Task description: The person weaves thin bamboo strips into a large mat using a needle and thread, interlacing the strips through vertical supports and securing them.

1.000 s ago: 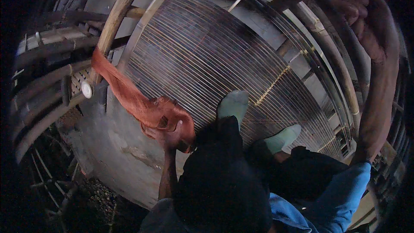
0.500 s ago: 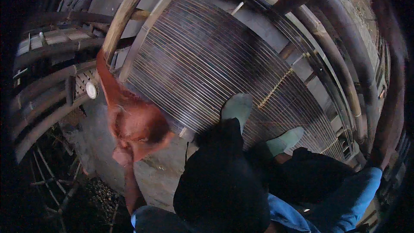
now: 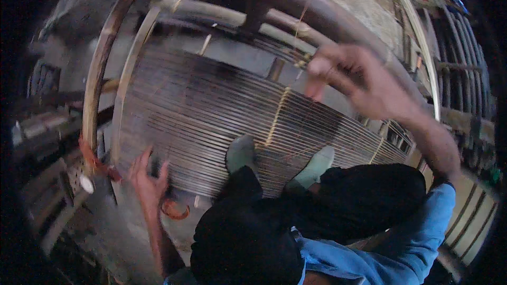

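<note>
Left hand (image 3: pixel 149 182): fingers spread wide, palm toward the sheet of taut pale parallel threads (image 3: pixel 211 121), at the sheet's lower left edge; whether the fingertips touch the threads cannot be told.

Right hand (image 3: pixel 354 82): raised over the upper right part of the thread sheet, fingers loosely curled, thumb and forefinger drawn close together as if pinching a fine strand; the strand itself is too thin and blurred to confirm.

Orange-red cloth strip (image 3: pixel 95 161): tied around the curved wooden frame bar (image 3: pixel 97 84) at the left; a loose orange loop (image 3: pixel 174 210) lies just below the left hand.

Yellow cord binding (image 3: pixel 277 116): runs across the threads near mid-sheet.

Two pale green socked feet (image 3: pixel 240 153): resting on the lower part of the thread sheet, side by side; black trousers (image 3: pixel 359 200) and blue sleeve (image 3: pixel 417 237) below.
</note>
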Available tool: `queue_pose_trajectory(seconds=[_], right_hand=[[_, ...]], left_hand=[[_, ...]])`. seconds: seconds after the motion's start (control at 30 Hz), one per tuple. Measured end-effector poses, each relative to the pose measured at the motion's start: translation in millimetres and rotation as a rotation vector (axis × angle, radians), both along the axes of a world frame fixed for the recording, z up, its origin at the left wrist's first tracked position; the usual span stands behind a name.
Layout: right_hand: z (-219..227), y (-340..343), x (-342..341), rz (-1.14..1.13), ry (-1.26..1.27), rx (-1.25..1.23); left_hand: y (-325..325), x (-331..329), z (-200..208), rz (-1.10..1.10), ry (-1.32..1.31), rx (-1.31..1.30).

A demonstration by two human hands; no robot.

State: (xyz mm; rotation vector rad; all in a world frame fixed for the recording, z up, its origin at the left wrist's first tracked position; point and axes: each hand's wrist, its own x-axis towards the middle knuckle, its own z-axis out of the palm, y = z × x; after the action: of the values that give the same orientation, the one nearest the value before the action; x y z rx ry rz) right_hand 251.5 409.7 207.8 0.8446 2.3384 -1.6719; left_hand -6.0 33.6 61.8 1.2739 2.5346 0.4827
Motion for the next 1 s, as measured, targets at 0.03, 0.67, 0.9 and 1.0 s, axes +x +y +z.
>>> queue_pose_trajectory(seconds=[0.03,0.67,0.9,1.0], right_hand=[[-7,-7,11,0.0,0.049,0.076],[-28,-91,191,-0.76,0.041,0.75],[5,-141,264,-1.368,-0.164,0.036],[-16,-134,287,-1.502,0.205,0.067]], left_hand=[[58,23,7,0.028,-0.252,0.284],[308,254,46,-1.033,-0.649,0.591],[319,301,73,-1.13,-0.676,0.677],[331,296,67,-1.18,-0.916,0.579]])
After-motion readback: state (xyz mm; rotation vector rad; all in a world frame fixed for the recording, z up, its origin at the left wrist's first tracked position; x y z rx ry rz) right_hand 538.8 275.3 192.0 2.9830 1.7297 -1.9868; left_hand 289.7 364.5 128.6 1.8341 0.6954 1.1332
